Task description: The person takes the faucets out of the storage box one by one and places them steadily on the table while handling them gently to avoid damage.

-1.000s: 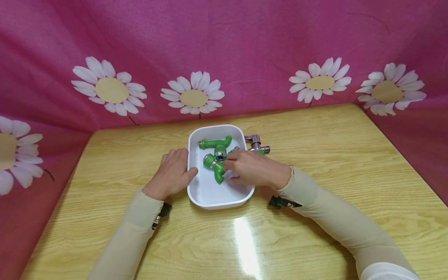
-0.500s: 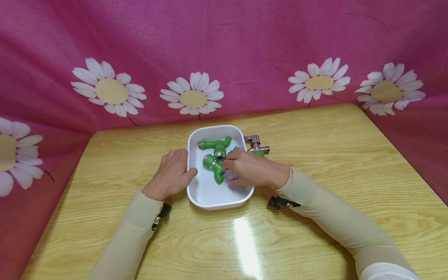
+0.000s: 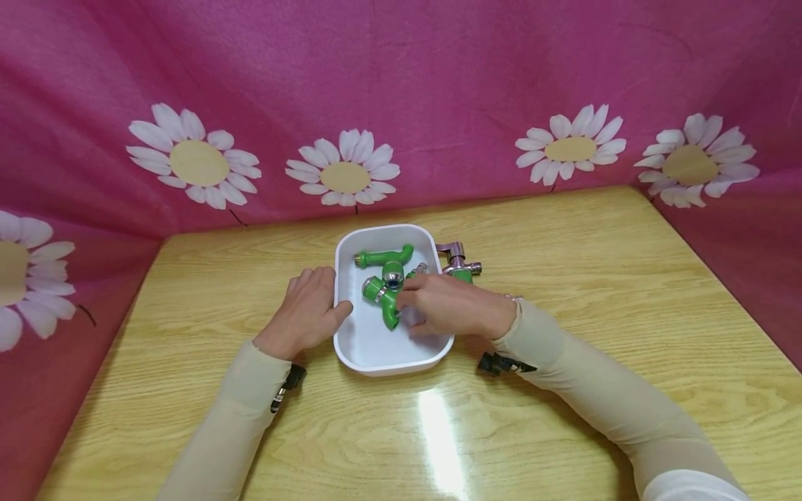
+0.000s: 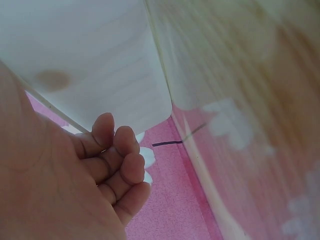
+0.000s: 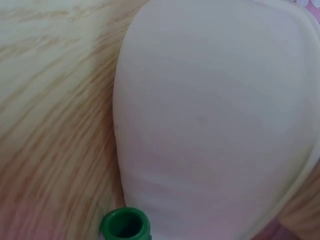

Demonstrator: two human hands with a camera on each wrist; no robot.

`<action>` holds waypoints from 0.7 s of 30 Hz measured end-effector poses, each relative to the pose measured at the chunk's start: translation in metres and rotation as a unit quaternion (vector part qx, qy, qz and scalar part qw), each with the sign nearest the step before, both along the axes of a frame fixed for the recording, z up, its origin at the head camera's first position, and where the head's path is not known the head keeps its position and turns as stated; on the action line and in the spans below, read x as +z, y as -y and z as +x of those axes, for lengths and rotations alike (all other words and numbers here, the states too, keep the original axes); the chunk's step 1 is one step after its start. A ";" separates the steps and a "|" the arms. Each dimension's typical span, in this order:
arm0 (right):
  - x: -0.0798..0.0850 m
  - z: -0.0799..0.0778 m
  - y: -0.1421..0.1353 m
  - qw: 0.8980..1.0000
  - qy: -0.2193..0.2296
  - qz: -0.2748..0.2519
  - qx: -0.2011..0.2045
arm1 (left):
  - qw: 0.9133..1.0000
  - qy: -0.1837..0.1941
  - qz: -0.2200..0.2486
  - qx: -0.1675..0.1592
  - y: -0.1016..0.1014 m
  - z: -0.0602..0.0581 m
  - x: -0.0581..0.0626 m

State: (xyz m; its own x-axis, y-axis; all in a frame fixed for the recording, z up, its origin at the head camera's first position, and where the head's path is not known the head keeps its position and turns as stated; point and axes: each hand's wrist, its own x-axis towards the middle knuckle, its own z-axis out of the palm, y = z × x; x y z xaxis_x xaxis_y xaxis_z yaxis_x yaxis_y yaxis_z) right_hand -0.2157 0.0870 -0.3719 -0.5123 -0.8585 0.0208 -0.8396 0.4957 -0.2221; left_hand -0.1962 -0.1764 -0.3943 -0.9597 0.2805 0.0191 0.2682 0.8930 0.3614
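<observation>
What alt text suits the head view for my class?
A person's left hand holds a white tray of green taps; the right hand is among them. A chrome and green tap lies just right of the tray on a wooden table, before pink daisy-patterned cloth.

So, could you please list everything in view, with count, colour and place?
table: one, light brown, across the foreground
tray: one, white, on the table
green taps: at least two, green, in the tray, partly hidden
metal tap: at least one, silvery with green, right of the tray
cloth: count unclear, pink, around the table
flowers: five in the head view, white and yellow, on the cloth
wrist devices: two, black, one per wrist
sleeves: two beige on the forearms, one white at lower right
left hand: one, bare, at the tray's left rim
right hand: one, bare, across the tray's right rim
</observation>
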 end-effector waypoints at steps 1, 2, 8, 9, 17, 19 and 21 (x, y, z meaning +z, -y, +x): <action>0.000 0.000 0.000 1.000 0.002 0.002 0.000 | 1.000 0.000 0.000 0.000 0.000 0.000 0.000; 0.000 0.000 0.000 1.000 0.002 0.003 0.001 | 1.000 0.000 0.000 0.000 0.000 0.000 0.000; 0.002 0.000 0.001 1.000 0.008 0.011 -0.003 | 1.000 -0.002 -0.003 -0.001 0.000 0.000 0.000; 0.002 0.000 0.001 1.000 0.010 0.012 -0.006 | 1.000 -0.002 -0.003 0.000 0.000 0.000 0.000; 0.003 0.000 0.002 1.000 0.015 0.018 -0.010 | 1.000 0.003 -0.004 0.001 0.000 0.000 0.000; 0.003 0.000 0.002 1.000 0.014 0.020 -0.011 | 1.000 0.007 -0.005 0.001 0.000 0.000 0.000; 0.003 0.001 0.002 1.000 0.016 0.021 -0.012 | 1.000 0.011 -0.007 0.002 0.000 0.000 0.001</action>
